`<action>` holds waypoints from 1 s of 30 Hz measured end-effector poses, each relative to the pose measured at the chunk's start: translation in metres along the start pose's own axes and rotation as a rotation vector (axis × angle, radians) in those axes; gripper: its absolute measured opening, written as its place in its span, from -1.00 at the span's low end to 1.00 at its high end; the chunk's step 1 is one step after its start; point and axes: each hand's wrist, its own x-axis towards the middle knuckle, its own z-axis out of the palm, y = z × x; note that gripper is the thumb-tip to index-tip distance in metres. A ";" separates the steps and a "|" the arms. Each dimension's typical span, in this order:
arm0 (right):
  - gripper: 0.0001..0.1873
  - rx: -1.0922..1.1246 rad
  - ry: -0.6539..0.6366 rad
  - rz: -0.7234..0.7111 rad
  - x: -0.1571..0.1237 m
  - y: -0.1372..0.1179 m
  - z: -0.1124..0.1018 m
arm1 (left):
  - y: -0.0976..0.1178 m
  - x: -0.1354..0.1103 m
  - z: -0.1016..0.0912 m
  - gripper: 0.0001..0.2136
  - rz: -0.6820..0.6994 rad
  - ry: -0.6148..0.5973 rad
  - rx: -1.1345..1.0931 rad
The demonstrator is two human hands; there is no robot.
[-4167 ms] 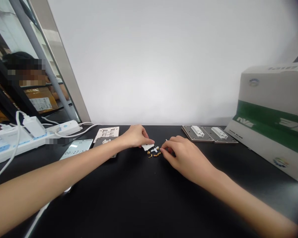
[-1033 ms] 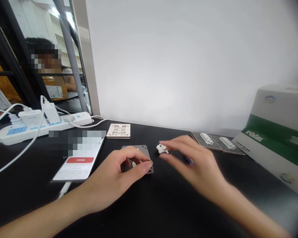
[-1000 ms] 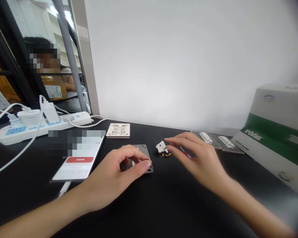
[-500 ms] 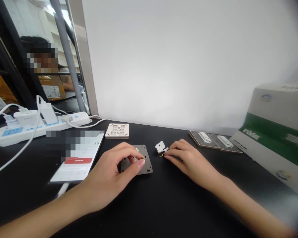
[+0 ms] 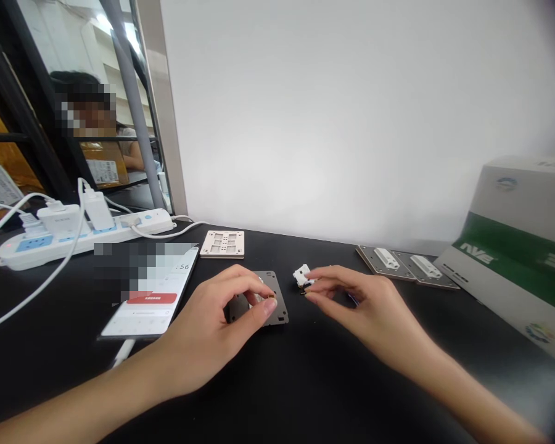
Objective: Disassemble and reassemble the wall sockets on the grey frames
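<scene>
My left hand (image 5: 217,327) is over a grey metal plate (image 5: 277,316), with a small gold-coloured piece (image 5: 271,296) pinched between thumb and fingertips. A white plastic part (image 5: 302,275) lies on the table to the right of that plate, with tiny brass pieces (image 5: 303,291) beside it. My right hand (image 5: 365,302) is close by, its fingertips apart around these pieces. A thin small tool (image 5: 352,300) is mostly hidden beneath my right palm. Something white sits on the plate, partly hidden by my left fingers.
A phone (image 5: 150,293) lies left of the hands, and a beige perforated plate (image 5: 222,244) lies behind. Further back are a white power strip (image 5: 86,231) with cables and two grey plates with white fittings (image 5: 407,265). A large printed box (image 5: 513,240) stands at right.
My right hand has lifted slightly off the brass pieces, its fingers spread wider. My left hand has shifted a little on the grey plate. The head view has moved slightly.
</scene>
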 end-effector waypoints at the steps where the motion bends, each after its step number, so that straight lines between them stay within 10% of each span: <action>1: -0.82 0.074 0.013 0.016 -0.001 -0.004 0.001 | -0.001 0.000 0.000 -0.90 0.019 0.010 0.006; 14: -0.88 1.072 -0.097 0.452 -0.010 -0.031 0.026 | 0.002 -0.007 0.002 -0.78 0.608 0.293 0.326; 23: -0.91 0.996 -0.173 0.358 -0.010 -0.036 0.021 | -0.002 -0.008 0.002 -0.76 0.594 0.283 0.312; 30: -0.91 0.536 -0.016 0.149 -0.013 -0.040 0.016 | -0.004 -0.008 0.004 -0.72 0.565 0.235 0.245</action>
